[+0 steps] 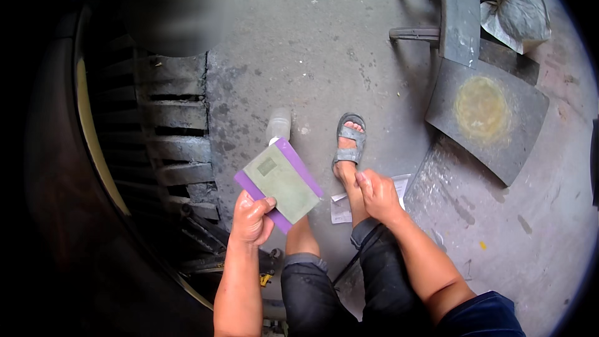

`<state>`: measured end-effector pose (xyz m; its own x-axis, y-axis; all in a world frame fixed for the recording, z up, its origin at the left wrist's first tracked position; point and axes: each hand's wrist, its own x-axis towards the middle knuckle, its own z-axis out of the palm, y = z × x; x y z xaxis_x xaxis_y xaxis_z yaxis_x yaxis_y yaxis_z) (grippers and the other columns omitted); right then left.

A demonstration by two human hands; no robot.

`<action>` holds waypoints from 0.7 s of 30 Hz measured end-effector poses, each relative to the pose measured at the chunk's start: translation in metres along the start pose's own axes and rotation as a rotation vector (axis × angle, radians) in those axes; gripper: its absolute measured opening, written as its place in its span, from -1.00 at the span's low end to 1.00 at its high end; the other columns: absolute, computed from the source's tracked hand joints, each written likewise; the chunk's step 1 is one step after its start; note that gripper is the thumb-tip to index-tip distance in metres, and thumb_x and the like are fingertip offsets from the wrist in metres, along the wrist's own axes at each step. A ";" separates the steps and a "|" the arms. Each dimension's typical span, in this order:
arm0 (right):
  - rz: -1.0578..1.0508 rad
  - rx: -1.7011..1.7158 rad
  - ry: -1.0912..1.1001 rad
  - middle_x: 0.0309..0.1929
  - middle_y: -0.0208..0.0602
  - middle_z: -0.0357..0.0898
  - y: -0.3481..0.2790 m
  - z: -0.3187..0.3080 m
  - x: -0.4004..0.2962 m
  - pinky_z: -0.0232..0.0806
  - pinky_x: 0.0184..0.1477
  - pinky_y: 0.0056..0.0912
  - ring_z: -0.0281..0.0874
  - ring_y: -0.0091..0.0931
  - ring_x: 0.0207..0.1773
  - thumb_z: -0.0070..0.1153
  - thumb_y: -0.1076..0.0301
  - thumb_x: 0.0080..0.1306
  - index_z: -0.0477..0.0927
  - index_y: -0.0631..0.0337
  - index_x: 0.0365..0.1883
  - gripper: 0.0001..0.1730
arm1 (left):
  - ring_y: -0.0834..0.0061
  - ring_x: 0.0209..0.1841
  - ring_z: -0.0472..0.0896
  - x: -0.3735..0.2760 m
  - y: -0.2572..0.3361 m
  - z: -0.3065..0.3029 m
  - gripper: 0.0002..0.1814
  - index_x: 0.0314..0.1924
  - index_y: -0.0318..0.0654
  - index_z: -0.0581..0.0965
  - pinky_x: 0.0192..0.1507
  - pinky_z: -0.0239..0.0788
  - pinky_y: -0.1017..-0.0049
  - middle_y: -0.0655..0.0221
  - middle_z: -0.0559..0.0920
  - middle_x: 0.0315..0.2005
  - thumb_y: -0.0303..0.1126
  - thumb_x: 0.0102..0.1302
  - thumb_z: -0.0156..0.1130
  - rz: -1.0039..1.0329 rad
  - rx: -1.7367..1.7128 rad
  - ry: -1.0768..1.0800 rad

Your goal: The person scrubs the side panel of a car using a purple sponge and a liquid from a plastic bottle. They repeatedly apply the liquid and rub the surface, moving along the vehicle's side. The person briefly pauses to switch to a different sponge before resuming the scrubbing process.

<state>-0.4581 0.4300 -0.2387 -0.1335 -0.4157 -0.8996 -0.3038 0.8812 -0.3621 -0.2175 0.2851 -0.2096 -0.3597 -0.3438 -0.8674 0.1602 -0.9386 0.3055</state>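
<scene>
My left hand point(252, 217) grips the lower left edge of a flat rectangular panel point(285, 185), thumb on top. Its face is grey-green, with purple strips along two long sides and a small darker rectangle near the upper left corner. The panel is tilted, above my left shin. My right hand point(378, 195) is closed in a fist over my right shin, thumb against the curled fingers. Nothing shows in it, though the palm side is hidden. Beyond the panel's top corner lies a translucent plastic bottle point(279, 124), partly covered by it.
Papers point(341, 209) lie on the concrete floor point(299, 70) behind my right shin. At right is a grey chair point(524, 121) with a worn round yellowish patch, and beyond it a tied bag point(517, 16). Worn slats with gaps point(180, 117) run along the left, beside a curved dark edge.
</scene>
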 end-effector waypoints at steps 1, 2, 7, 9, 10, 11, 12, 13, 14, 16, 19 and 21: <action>0.003 0.068 0.038 0.13 -0.01 0.56 -0.006 -0.001 0.005 0.36 0.17 -0.05 0.51 -0.09 0.18 0.08 0.22 0.41 0.53 0.20 0.08 -0.65 | 0.28 0.15 0.57 0.001 0.000 0.001 -0.37 0.27 -0.42 0.36 0.25 0.37 0.29 0.21 0.57 0.10 -0.64 0.12 0.09 -0.009 -0.006 -0.011; 0.006 0.136 0.075 0.14 -0.03 0.56 -0.010 0.001 0.008 0.37 0.17 -0.07 0.52 -0.10 0.19 0.09 0.27 0.40 0.51 0.19 0.11 -0.65 | 0.28 0.15 0.56 0.004 -0.001 -0.001 -0.37 0.27 -0.42 0.36 0.26 0.37 0.28 0.21 0.57 0.10 -0.63 0.13 0.11 -0.023 -0.015 -0.035; -0.284 0.892 -0.119 0.10 -0.21 0.58 -0.036 0.025 0.018 0.40 0.14 -0.26 0.54 -0.39 0.15 0.19 0.35 0.40 0.41 0.28 0.22 -0.53 | 0.36 0.11 0.58 0.010 -0.002 0.009 -0.48 0.23 -0.42 0.41 0.20 0.39 0.35 0.23 0.60 0.06 -0.62 0.22 0.18 -0.096 -0.041 -0.070; -0.201 1.062 -0.299 0.10 -0.23 0.57 -0.044 0.026 0.019 0.41 0.11 -0.36 0.53 -0.50 0.14 0.19 0.40 0.41 0.40 0.30 0.23 -0.53 | 0.38 0.12 0.57 0.011 -0.004 0.008 -0.49 0.23 -0.40 0.42 0.21 0.38 0.36 0.24 0.59 0.07 -0.56 0.27 0.24 -0.114 0.044 -0.107; -0.182 1.081 -0.378 0.10 -0.20 0.56 -0.044 0.026 0.022 0.41 0.11 -0.38 0.52 -0.51 0.16 0.19 0.43 0.41 0.41 0.30 0.23 -0.55 | 0.39 0.13 0.56 0.012 -0.005 0.008 -0.50 0.23 -0.39 0.42 0.21 0.38 0.37 0.25 0.59 0.08 -0.53 0.29 0.27 -0.122 0.087 -0.127; -0.162 1.097 -0.457 0.10 -0.18 0.56 -0.044 0.025 0.023 0.41 0.11 -0.40 0.51 -0.51 0.18 0.18 0.45 0.41 0.42 0.29 0.22 -0.56 | 0.41 0.12 0.56 0.012 -0.004 0.009 -0.51 0.23 -0.39 0.42 0.20 0.38 0.38 0.26 0.59 0.08 -0.50 0.31 0.27 -0.118 0.127 -0.139; -0.150 1.082 -0.434 0.09 -0.19 0.57 -0.044 0.026 0.023 0.41 0.10 -0.41 0.51 -0.52 0.16 0.17 0.45 0.41 0.42 0.31 0.22 -0.57 | 0.43 0.11 0.56 0.013 -0.004 0.009 -0.52 0.23 -0.38 0.42 0.19 0.38 0.39 0.27 0.59 0.08 -0.48 0.33 0.27 -0.114 0.167 -0.148; -0.138 1.066 -0.411 0.07 -0.20 0.57 -0.043 0.027 0.022 0.41 0.10 -0.43 0.52 -0.53 0.14 0.17 0.46 0.41 0.42 0.32 0.21 -0.58 | 0.46 0.11 0.55 0.014 -0.003 0.010 -0.53 0.24 -0.38 0.43 0.18 0.38 0.40 0.28 0.60 0.07 -0.45 0.36 0.27 -0.111 0.207 -0.158; -0.126 1.049 -0.388 0.05 -0.20 0.58 -0.042 0.028 0.020 0.41 0.09 -0.45 0.52 -0.54 0.12 0.16 0.46 0.42 0.43 0.33 0.20 -0.59 | 0.48 0.10 0.55 0.014 -0.004 0.009 -0.54 0.24 -0.38 0.43 0.17 0.38 0.41 0.30 0.60 0.06 -0.44 0.37 0.26 -0.103 0.274 -0.146; -0.239 0.871 -0.119 0.00 -0.19 0.59 -0.042 0.041 0.018 0.42 0.07 -0.43 0.55 -0.51 0.07 0.17 0.47 0.40 0.42 0.35 0.21 -0.57 | 0.53 0.07 0.54 0.017 -0.009 0.008 -0.56 0.23 -0.37 0.43 0.15 0.38 0.43 0.32 0.60 0.05 -0.43 0.40 0.23 -0.086 0.406 -0.121; -0.384 0.478 0.157 -0.01 -0.12 0.57 -0.042 0.047 0.013 0.42 0.08 -0.38 0.57 -0.38 0.04 0.21 0.49 0.31 0.41 0.36 0.22 -0.49 | 0.54 0.07 0.52 0.020 -0.020 0.013 -0.59 0.21 -0.33 0.45 0.15 0.35 0.45 0.36 0.60 0.03 -0.38 0.42 0.21 -0.046 0.485 -0.077; -0.460 0.291 0.279 0.02 -0.02 0.53 -0.047 0.046 0.006 0.39 0.11 -0.29 0.54 -0.23 0.06 0.23 0.50 0.25 0.41 0.34 0.22 -0.45 | 0.54 0.06 0.52 0.024 -0.033 0.011 -0.63 0.20 -0.34 0.45 0.14 0.36 0.45 0.36 0.60 0.03 -0.38 0.46 0.15 -0.058 0.531 -0.062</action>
<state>-0.4014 0.3963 -0.2384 -0.3035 -0.7770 -0.5515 -0.1238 0.6060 -0.7857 -0.2419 0.3071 -0.2359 -0.4101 -0.2768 -0.8690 -0.3428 -0.8362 0.4281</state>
